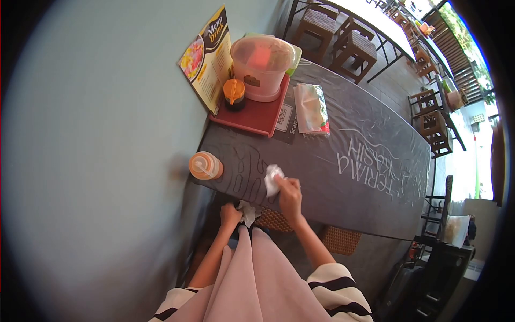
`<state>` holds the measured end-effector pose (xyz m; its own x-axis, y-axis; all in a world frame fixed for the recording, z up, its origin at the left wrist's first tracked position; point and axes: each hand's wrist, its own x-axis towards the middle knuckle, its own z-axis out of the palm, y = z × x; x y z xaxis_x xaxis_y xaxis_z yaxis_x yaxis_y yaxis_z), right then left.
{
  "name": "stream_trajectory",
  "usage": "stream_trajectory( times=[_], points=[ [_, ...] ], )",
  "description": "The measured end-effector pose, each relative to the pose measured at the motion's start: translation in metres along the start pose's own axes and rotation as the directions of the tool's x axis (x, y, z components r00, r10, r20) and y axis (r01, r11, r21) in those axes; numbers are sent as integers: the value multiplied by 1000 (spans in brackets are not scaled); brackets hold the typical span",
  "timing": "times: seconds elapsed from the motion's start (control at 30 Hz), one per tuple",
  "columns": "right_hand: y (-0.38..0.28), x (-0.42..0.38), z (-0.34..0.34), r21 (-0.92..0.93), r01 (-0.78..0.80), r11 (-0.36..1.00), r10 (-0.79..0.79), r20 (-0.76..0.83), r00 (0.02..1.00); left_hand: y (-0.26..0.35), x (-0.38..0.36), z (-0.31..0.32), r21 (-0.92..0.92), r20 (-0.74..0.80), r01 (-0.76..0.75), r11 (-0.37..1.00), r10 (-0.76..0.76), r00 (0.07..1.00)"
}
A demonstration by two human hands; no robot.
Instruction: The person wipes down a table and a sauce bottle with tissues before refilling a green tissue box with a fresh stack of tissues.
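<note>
My right hand (290, 194) presses a crumpled white tissue (272, 178) onto the dark printed table top (343, 188) near its front edge. My left hand (230, 216) sits just below the table edge, closed on a second crumpled white tissue (248, 212). An orange-capped sauce bottle (205, 165) stands at the table's left corner, a little left of both hands.
At the table's far end a red tray (252, 115) carries a lidded plastic tub (262, 64), a small orange-capped jar (234, 94) and a drink menu (206, 56). A tissue packet (311, 109) lies beside it. Woven stools (341, 239) stand under the table; a wall runs along the left.
</note>
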<state>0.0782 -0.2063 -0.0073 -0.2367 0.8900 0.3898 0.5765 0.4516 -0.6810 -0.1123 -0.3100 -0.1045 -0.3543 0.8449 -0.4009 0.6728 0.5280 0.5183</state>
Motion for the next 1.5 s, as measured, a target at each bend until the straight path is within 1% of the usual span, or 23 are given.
stream_trajectory(
  times=[0.1,0.17,0.23,0.33,0.4,0.47,0.5,0.53,0.6,0.63,0.7,0.73,0.8,0.87,0.9,1.0,1.03,1.1,1.17,1.23,1.37,1.43,1.5],
  points=[
    [23,15,16,-79,-64,995,57,-82,995,5,-1,-5,-26,-10,2,1000,-2,1000],
    [18,-7,36,-194,13,981,-1,61,998,5,-1,-7,-37,5,19,999,-18,1000],
    [1,-36,48,-111,129,985,-102,221,970,3,-2,-5,-56,-21,5,998,-7,1000],
    [-19,-54,49,-3,233,973,-223,275,935,2,-4,-13,-81,41,-40,996,43,998],
    [-13,-46,40,210,302,930,-357,319,878,3,-1,-14,-63,21,-10,998,12,1000],
    [2,-15,26,-41,184,982,-174,191,966,2,-1,-14,-46,6,31,998,-31,1000],
    [10,9,18,-11,33,999,-32,37,999,3,-2,-17,-38,-18,18,999,-19,1000],
    [22,32,12,-61,-6,998,-3,-133,991,3,-3,-18,-30,-42,3,1000,-5,999],
    [50,64,10,-84,-115,990,87,-284,955,2,-2,-19,-19,-28,14,1000,-15,1000],
    [59,66,17,-83,-115,990,87,-285,955,0,-2,-20,-8,-14,24,1000,-24,1000],
    [73,65,35,-146,-232,962,212,-140,967,-3,-2,-18,-20,-30,26,999,-27,999],
    [61,60,49,-241,-83,967,35,-196,980,-5,-1,-17,-33,-46,28,999,-30,998],
    [27,29,64,-212,-44,976,38,-30,999,-6,2,-17,-35,-24,47,998,-48,999],
    [5,-15,82,-282,168,945,-108,216,970,-12,3,-14,-37,0,69,997,-69,998],
    [-7,-29,80,-35,194,980,-180,249,952,-18,4,-10,-70,-19,56,996,-57,998],
    [-16,-45,70,284,290,914,-384,376,843,-16,3,-17,-148,-63,49,988,-59,996],
    [-15,-37,62,408,289,866,-453,394,800,-18,3,-19,-190,-79,58,980,-74,994],
    [-3,-1,52,248,307,919,-373,293,880,-25,8,-17,-107,-86,37,994,-46,995],
    [15,38,53,31,100,994,-102,76,992,-29,9,-16,-27,-89,21,999,-24,996],
    [26,76,52,16,10,1000,-8,-104,995,-25,8,-19,-51,-59,88,995,-91,994],
    [30,66,89,-176,31,984,-37,-34,999,-14,6,-29,-43,-45,112,993,-114,992],
    [12,39,98,-301,205,931,-115,290,950,-16,5,-26,-37,-62,82,996,-84,995],
    [-3,1,102,60,290,955,-294,298,908,-15,3,-27,-48,-69,88,995,-92,993]
  ],
)
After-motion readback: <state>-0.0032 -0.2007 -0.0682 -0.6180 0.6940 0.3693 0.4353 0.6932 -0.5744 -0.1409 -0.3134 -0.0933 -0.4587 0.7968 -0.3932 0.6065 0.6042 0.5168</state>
